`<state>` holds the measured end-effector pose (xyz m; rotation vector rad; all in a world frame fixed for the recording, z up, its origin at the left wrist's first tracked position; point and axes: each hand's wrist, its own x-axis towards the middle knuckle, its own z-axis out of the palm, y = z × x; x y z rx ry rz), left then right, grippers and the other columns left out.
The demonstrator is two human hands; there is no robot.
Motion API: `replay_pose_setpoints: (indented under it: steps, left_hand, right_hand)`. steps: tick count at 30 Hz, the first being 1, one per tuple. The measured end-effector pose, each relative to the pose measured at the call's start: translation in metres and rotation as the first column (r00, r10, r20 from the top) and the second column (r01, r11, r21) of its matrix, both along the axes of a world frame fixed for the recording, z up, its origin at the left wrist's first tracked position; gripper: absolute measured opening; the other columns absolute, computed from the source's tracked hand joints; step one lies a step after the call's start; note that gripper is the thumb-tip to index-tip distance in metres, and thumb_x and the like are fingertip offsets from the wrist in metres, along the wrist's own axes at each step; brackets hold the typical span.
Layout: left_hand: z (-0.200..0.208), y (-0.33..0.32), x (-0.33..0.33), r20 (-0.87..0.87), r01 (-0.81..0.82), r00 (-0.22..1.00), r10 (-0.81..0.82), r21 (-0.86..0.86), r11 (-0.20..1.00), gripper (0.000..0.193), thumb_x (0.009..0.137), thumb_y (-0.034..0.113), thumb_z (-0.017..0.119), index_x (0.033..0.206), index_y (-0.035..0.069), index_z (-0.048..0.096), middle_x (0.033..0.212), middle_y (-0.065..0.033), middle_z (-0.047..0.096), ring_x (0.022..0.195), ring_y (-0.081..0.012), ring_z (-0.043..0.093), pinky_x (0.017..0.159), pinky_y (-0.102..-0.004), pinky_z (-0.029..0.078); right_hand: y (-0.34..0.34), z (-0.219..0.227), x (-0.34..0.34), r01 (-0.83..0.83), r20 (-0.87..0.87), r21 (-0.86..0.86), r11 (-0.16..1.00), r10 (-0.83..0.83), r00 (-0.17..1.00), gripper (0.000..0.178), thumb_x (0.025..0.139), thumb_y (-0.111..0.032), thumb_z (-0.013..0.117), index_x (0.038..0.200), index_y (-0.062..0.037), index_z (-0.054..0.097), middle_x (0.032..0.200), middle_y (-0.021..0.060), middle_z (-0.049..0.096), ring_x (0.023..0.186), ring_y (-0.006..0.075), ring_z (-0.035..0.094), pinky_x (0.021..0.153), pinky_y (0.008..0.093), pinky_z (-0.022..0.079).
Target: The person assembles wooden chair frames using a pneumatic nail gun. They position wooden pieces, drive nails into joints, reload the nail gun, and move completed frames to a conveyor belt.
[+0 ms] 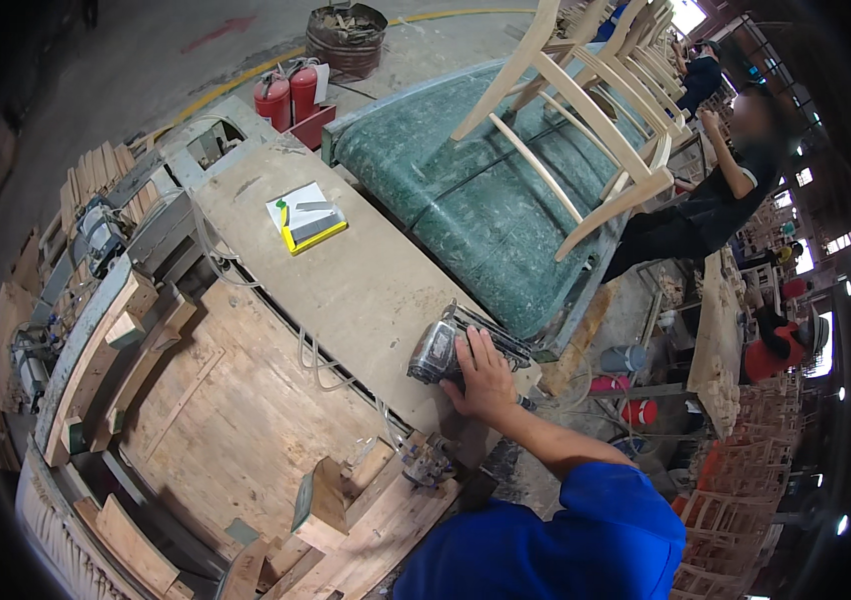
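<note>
At the near end of the tan bench top (pixel 336 290), my right hand (pixel 487 386) lies over a dark and grey power tool that looks like a nail gun (pixel 436 352). My fingers curve across its body, with the thumb along its near side. The tool's lower parts are covered by the hand. A blue sleeve covers my upper arm, and the forearm is bare. My left hand does not show in the picture. Farther along the bench lie a white paper and a yellow-edged pad or square (pixel 308 220).
A wooden clamping frame (pixel 216 390) with curved blocks fills the left. Beyond the bench, wooden chair frames (pixel 596 120) stand on a green table (pixel 416 170). Red fire extinguishers (pixel 273 100) and a scrap-filled barrel (pixel 346 42) stand behind. A co-worker in dark clothes (pixel 706 215) stands right.
</note>
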<state>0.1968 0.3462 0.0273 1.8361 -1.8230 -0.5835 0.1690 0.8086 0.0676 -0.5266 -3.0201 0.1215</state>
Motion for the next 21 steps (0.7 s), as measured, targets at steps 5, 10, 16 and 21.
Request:
replay_pose_setpoints:
  steps: [5, 10, 16, 21]
  left_hand:
    - [0.006, 0.004, 0.005, -0.028, 0.011, 1.000, -0.012, -0.006, 1.000, 0.068, 0.106, 0.048, 0.043, 0.129, -0.015, 0.047, 0.126, -0.0394, 0.060, 0.114, -0.0497, 0.063, 0.096, -0.0538, 0.053]
    - [0.016, 0.007, 0.013, -0.067, -0.003, 0.998, 0.004, 0.014, 1.000, 0.065, 0.106, 0.048, 0.044, 0.128, -0.014, 0.047, 0.125, -0.0393, 0.060, 0.114, -0.0503, 0.063, 0.097, -0.0543, 0.052]
    - [0.026, 0.017, 0.034, -0.135, -0.003, 0.991, 0.010, 0.054, 0.999, 0.062, 0.106, 0.047, 0.044, 0.126, -0.012, 0.048, 0.124, -0.0393, 0.060, 0.115, -0.0510, 0.062, 0.098, -0.0549, 0.051]
    - [0.027, 0.026, 0.068, -0.203, 0.005, 0.979, 0.012, 0.081, 0.997, 0.060, 0.106, 0.046, 0.045, 0.125, -0.011, 0.048, 0.124, -0.0393, 0.060, 0.115, -0.0516, 0.062, 0.098, -0.0553, 0.050]
  right_hand:
    - [-0.002, 0.003, 0.004, -0.005, -0.022, -0.032, 0.999, 0.005, 1.000, 0.082, 0.085, -0.042, 0.074, 0.150, -0.0027, 0.045, 0.159, 0.0254, 0.038, 0.147, 0.0442, 0.039, 0.110, 0.0531, 0.043]
    - [-0.006, 0.006, 0.004, 0.031, 0.052, -0.063, 0.998, -0.028, 0.998, 0.079, 0.090, -0.043, 0.069, 0.151, -0.0006, 0.043, 0.160, 0.0277, 0.035, 0.148, 0.0459, 0.034, 0.113, 0.0545, 0.042]
    - [-0.003, 0.013, 0.012, 0.013, 0.047, -0.057, 0.998, -0.010, 0.999, 0.080, 0.094, -0.045, 0.066, 0.154, -0.0002, 0.037, 0.160, 0.0281, 0.033, 0.149, 0.0471, 0.031, 0.110, 0.0549, 0.044]
    - [0.001, 0.018, 0.017, 0.004, -0.008, -0.061, 0.998, -0.004, 1.000, 0.079, 0.093, -0.044, 0.067, 0.152, 0.0001, 0.039, 0.159, 0.0279, 0.035, 0.148, 0.0472, 0.033, 0.110, 0.0541, 0.044]
